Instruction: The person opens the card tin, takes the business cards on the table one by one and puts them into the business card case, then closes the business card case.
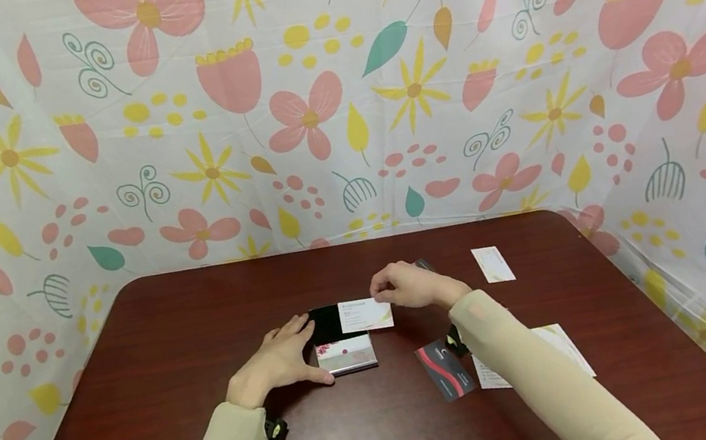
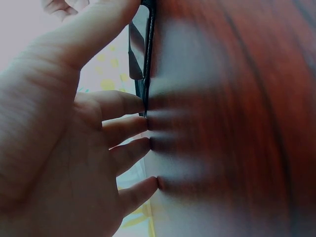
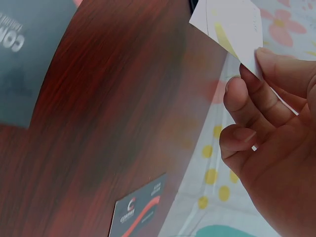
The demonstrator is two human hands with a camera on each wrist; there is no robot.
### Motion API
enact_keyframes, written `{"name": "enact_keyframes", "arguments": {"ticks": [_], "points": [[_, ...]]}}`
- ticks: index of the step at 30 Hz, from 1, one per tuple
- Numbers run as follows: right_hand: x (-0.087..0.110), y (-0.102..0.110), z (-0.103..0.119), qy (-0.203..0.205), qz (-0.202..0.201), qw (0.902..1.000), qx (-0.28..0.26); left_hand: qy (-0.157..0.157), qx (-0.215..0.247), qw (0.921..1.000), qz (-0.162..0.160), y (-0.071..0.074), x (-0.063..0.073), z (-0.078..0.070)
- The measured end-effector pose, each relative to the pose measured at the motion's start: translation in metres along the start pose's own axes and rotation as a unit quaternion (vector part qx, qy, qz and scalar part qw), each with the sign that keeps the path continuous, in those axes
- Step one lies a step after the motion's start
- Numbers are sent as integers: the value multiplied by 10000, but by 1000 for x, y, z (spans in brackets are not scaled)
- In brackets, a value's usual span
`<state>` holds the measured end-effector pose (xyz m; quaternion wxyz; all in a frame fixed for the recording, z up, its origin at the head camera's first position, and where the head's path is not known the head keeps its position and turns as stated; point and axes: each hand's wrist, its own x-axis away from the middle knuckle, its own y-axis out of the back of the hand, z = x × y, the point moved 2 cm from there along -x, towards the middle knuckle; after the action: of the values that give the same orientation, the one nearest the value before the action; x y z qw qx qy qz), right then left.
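An opened business card case (image 1: 348, 367) lies on the table, its black lid interior (image 1: 325, 326) folded back and its front half silvery with red flowers. Spread beside its left edge is my left hand (image 1: 284, 360), thumb near the front corner and fingers by the lid. In the left wrist view those fingertips rest on the tabletop. My right hand (image 1: 409, 287) pinches a white business card (image 1: 365, 315) by its right end between thumb and fingers. The card overlaps the lid in the head view. In the right wrist view the same card (image 3: 229, 24) is tilted in the pinch.
Right of the case lies a dark card with a red wave (image 1: 444, 370). White cards (image 1: 564, 348) sit partly under the right forearm. One white card (image 1: 493, 264) lies farther back; another dark card (image 1: 423, 264) shows behind the right hand. A flowered curtain (image 1: 333, 99) borders the table.
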<state>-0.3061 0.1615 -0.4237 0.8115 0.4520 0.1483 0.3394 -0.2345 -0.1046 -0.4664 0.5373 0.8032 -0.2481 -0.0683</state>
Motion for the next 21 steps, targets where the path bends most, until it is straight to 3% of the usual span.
{"name": "enact_keyframes", "arguments": {"ticks": [7,21], "points": [[-8,-7,8,313,75,9995,-13,-54,-17,10000,19,0,1,0],[-22,-23,17,198,204,9996,24,57,5,10000,42,0,0,1]]}}
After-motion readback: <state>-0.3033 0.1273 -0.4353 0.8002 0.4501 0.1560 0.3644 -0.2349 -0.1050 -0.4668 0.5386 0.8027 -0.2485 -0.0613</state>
